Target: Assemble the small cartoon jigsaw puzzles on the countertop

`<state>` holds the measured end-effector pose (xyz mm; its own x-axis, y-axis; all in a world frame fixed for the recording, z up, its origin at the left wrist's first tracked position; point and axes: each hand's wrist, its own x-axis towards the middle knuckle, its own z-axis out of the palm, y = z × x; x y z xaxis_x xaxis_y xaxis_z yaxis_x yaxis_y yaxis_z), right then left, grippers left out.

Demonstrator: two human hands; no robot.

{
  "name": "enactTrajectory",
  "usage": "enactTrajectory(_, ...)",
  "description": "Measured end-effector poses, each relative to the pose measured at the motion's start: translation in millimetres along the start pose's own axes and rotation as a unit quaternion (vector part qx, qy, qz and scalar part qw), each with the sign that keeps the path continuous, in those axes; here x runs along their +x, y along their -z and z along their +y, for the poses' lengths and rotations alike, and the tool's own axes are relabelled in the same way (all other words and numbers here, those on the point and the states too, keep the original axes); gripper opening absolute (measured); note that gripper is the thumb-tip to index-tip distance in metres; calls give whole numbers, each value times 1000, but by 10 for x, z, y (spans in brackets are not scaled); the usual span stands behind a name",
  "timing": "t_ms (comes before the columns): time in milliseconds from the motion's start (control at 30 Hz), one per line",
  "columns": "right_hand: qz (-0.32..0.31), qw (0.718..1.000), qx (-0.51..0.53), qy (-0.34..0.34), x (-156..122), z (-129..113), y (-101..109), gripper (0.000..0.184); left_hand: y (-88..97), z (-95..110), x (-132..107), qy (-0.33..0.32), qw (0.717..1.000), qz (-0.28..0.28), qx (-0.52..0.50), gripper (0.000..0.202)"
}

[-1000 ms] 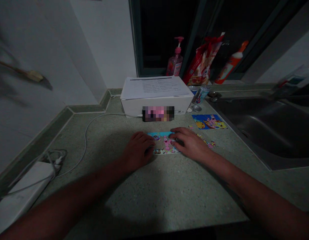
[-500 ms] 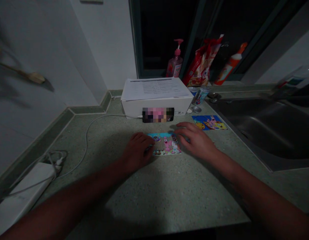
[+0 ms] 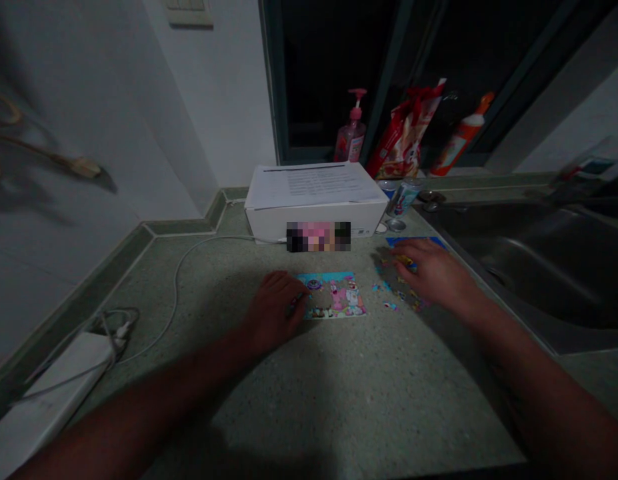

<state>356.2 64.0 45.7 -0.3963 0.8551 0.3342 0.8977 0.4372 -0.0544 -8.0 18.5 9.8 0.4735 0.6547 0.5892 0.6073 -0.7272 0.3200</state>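
A partly assembled jigsaw puzzle [image 3: 339, 295] with pink cartoon figures and a light-blue top lies flat on the counter, with bare gaps in it. My left hand [image 3: 276, 303] rests over its left edge with fingers curled; a small dark, speckled thing shows between thumb and fingers, too unclear to name. My right hand [image 3: 431, 272] hovers low over loose puzzle pieces [image 3: 390, 305] to the right, thumb and fingers apart, nothing visible between them. Behind it, a blue cartoon picture card [image 3: 431, 241] is mostly covered by the hand.
A white box [image 3: 316, 190] with a printed sheet on top stands at the back, a phone [image 3: 319, 237] leaning against it with a cable. A can [image 3: 405, 199] stands beside the box. The steel sink [image 3: 529, 267] lies right; a power strip [image 3: 63, 373] lies left.
My right hand has moved right, from the puzzle's right edge to the loose pieces, uncovering that edge and covering much of the picture card. My left hand stays at the puzzle. The view has tilted slightly up.
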Motion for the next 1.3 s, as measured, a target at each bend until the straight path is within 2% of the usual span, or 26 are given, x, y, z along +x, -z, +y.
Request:
enactTrajectory(200,-76,997,-6,-3,-46,81,-21,36,-22,-22,-3,-3,1000,0,0,12)
enactTrajectory(367,-136,991,8,-2,-62,52,-57,40,-2,1,3,15,1000,-14,0,13)
enactTrajectory(833,-142,988,-31,-61,-68,33,36,41,10,-4,7,5,1000,-13,7,14)
enactTrajectory(1000,-164,981,-74,-76,-42,-2,68,42,7,-18,-5,-1,1000,-13,11,13)
enactTrajectory(1133,-184,970,-107,-118,-35,-11,134,43,-2,-31,-7,-4,1000,-7,11,13)
enactTrajectory(1300,-212,963,-79,-144,-65,102,234,40,-17,-49,-12,-4,1000,-10,9,13)
